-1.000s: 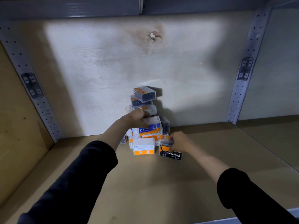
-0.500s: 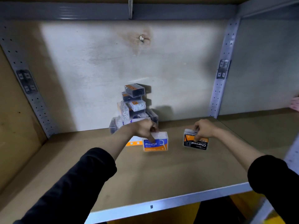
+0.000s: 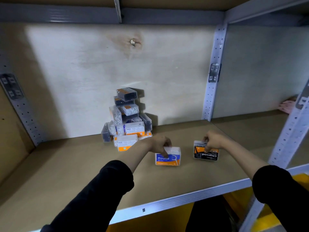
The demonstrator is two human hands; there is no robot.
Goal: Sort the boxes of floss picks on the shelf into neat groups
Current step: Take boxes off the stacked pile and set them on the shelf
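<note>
A messy pile of floss pick boxes (image 3: 127, 119) leans against the back wall, mixing clear boxes of white picks with dark ones. In front of it, my left hand (image 3: 160, 144) grips a blue and orange "Round" box (image 3: 168, 158) standing on the shelf board (image 3: 83, 164). To its right, my right hand (image 3: 213, 139) holds a black and orange "Charcoal" box (image 3: 204, 152), also down on the board. The two boxes stand apart, side by side.
A perforated grey upright (image 3: 213, 72) marks the right end of this bay, with another bay beyond it. The shelf's grey metal front edge (image 3: 184, 198) runs below my arms. A pink item (image 3: 286, 105) lies far right.
Both hands pulled a box away from the pile toward the front and right. The Round and Charcoal boxes now stand on the board in front of the pile.
</note>
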